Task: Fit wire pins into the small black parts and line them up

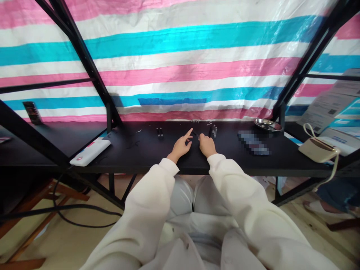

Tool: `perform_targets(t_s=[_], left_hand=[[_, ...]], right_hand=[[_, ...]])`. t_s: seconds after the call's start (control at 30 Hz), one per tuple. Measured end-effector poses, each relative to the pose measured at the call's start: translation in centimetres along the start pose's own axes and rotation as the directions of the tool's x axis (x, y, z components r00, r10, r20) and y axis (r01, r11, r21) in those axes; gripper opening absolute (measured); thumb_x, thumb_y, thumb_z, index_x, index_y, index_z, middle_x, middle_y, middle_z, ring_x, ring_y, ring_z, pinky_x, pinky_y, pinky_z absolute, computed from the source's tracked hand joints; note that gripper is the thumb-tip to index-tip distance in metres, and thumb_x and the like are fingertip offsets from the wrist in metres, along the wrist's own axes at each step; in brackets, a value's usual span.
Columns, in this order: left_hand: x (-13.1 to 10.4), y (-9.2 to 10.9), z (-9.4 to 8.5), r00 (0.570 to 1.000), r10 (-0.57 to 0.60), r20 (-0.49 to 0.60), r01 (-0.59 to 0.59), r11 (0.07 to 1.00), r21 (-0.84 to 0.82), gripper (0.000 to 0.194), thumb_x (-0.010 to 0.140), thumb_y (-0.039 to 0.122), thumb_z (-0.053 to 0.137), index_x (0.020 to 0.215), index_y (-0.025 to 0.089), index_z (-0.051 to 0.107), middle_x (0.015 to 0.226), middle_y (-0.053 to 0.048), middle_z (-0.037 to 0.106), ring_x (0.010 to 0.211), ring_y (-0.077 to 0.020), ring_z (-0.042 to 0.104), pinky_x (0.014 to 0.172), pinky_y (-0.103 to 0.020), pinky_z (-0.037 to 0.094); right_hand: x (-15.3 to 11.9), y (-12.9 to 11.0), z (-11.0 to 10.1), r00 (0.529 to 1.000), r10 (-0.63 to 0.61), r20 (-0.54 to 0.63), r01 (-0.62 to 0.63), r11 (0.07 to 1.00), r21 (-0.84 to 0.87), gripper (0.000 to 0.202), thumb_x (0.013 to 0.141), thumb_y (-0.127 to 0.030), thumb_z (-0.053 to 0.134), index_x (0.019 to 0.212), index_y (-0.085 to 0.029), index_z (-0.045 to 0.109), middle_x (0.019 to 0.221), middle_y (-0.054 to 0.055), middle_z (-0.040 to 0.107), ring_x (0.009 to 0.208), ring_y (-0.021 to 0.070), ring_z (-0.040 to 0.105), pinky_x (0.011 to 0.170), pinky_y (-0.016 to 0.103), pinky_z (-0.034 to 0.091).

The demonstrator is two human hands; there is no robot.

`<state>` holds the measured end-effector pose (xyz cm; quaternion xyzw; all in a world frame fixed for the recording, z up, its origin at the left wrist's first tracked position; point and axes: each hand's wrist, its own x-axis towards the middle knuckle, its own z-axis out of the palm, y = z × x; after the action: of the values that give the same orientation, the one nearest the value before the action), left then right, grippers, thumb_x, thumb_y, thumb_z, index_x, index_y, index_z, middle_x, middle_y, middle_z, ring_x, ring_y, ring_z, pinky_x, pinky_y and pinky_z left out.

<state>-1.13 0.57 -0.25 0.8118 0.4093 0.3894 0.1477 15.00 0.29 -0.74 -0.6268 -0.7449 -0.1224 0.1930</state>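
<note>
My left hand (182, 144) is over the middle of the black table, index finger stretched forward and the other fingers apart, with nothing visible in it. Just right of it, my right hand (206, 144) has its fingers closed round a thin dark tool (195, 134), whose tip points toward my left fingertips. Beyond my right hand stand a small black item (210, 131) and several small clear pieces (215, 131). Two short black cylinders (159, 132) are left of my left hand. A row of tiny pale pieces (195, 121) lies at the table's back edge.
On the black table (135, 155) are a white power bank (91, 152) at left, a pixelated object (253, 142) at right, a round metal dish (267, 125) and a beige pouch (318, 149). Black metal posts (92, 67) rise on both sides before a striped sheet (191, 48).
</note>
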Motion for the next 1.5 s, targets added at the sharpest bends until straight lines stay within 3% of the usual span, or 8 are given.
perform_targets(t_s=[0.37,0.5,0.6,0.67,0.87,1.1,1.37,1.5], left_hand=[[0.0,-0.2,0.2,1.000,0.017,0.006,-0.016,0.999,-0.045,0.073,0.077,0.014,0.053,0.143,0.029,0.023,0.096,0.000,0.065,0.078,-0.0097,0.059,0.077,-0.023,0.045],[0.3,-0.2,0.2,0.994,-0.020,-0.105,0.003,0.988,-0.153,0.053,0.081,0.020,0.052,0.133,0.023,0.043,0.087,-0.001,0.066,0.074,-0.0099,0.059,0.075,-0.024,0.046],[0.6,-0.2,0.1,0.964,-0.117,-0.239,0.040,0.951,-0.305,0.032,0.083,0.027,0.051,0.111,0.015,0.061,0.081,-0.005,0.066,0.071,-0.0110,0.059,0.071,-0.025,0.048],[0.9,-0.3,0.1,0.947,-0.184,-0.262,0.067,0.914,-0.401,0.025,0.082,0.029,0.053,0.099,0.014,0.064,0.080,-0.006,0.066,0.070,-0.0116,0.060,0.069,-0.025,0.049],[1.0,-0.5,0.2,0.942,-0.299,-0.154,0.171,0.819,-0.547,0.025,0.075,0.031,0.061,0.093,0.013,0.060,0.087,-0.006,0.065,0.066,-0.0101,0.060,0.054,-0.021,0.046],[0.8,-0.2,0.3,0.944,-0.325,0.061,0.298,0.755,-0.584,0.031,0.068,0.030,0.069,0.091,0.011,0.060,0.063,-0.002,0.059,0.056,-0.0106,0.057,0.039,-0.017,0.034],[1.0,0.0,0.4,0.927,-0.364,0.093,0.317,0.625,-0.713,0.033,0.064,0.031,0.073,0.087,0.011,0.061,0.068,-0.003,0.061,0.055,-0.0076,0.053,0.039,-0.016,0.034],[1.1,-0.1,0.7,0.924,-0.370,0.097,0.329,0.637,-0.698,0.031,0.063,0.030,0.074,0.084,0.011,0.061,0.066,-0.002,0.059,0.054,-0.0076,0.052,0.039,-0.017,0.036]], right_hand=[[0.0,0.5,0.1,0.983,-0.013,-0.186,0.080,0.931,0.356,0.014,0.090,-0.021,0.037,0.092,-0.016,0.049,0.081,0.007,0.064,0.072,0.0187,0.059,0.064,0.026,0.033],[-0.1,0.4,0.1,0.983,-0.032,-0.182,0.104,0.911,0.399,0.017,0.091,-0.023,0.035,0.095,-0.016,0.050,0.081,0.007,0.064,0.071,0.0184,0.059,0.063,0.026,0.035],[-0.2,0.3,0.0,0.984,-0.067,-0.162,0.131,0.897,0.422,0.019,0.092,-0.025,0.033,0.097,-0.016,0.050,0.081,0.007,0.063,0.070,0.0181,0.059,0.063,0.025,0.036],[-0.2,0.2,0.0,0.984,-0.083,-0.158,0.144,0.892,0.429,0.020,0.092,-0.025,0.032,0.098,-0.017,0.049,0.082,0.007,0.063,0.071,0.0181,0.059,0.064,0.025,0.036],[-0.3,0.1,-0.2,0.985,-0.106,-0.134,0.150,0.908,0.390,0.018,0.092,-0.024,0.035,0.099,-0.016,0.050,0.083,0.008,0.063,0.073,0.0182,0.060,0.065,0.025,0.036],[-0.3,-0.3,-0.4,0.976,-0.190,-0.109,0.217,0.906,0.362,0.017,0.092,-0.023,0.036,0.099,-0.017,0.050,0.083,0.007,0.064,0.074,0.0174,0.060,0.066,0.024,0.036],[-0.5,-0.4,-0.2,0.976,-0.176,-0.126,0.211,0.902,0.376,0.020,0.093,-0.026,0.035,0.103,-0.016,0.050,0.086,0.008,0.065,0.075,0.0172,0.061,0.065,0.024,0.038],[-0.7,-0.3,-0.3,0.974,-0.201,-0.106,0.227,0.875,0.427,0.020,0.092,-0.023,0.036,0.104,-0.017,0.051,0.089,0.007,0.065,0.076,0.0156,0.061,0.066,0.023,0.039]])
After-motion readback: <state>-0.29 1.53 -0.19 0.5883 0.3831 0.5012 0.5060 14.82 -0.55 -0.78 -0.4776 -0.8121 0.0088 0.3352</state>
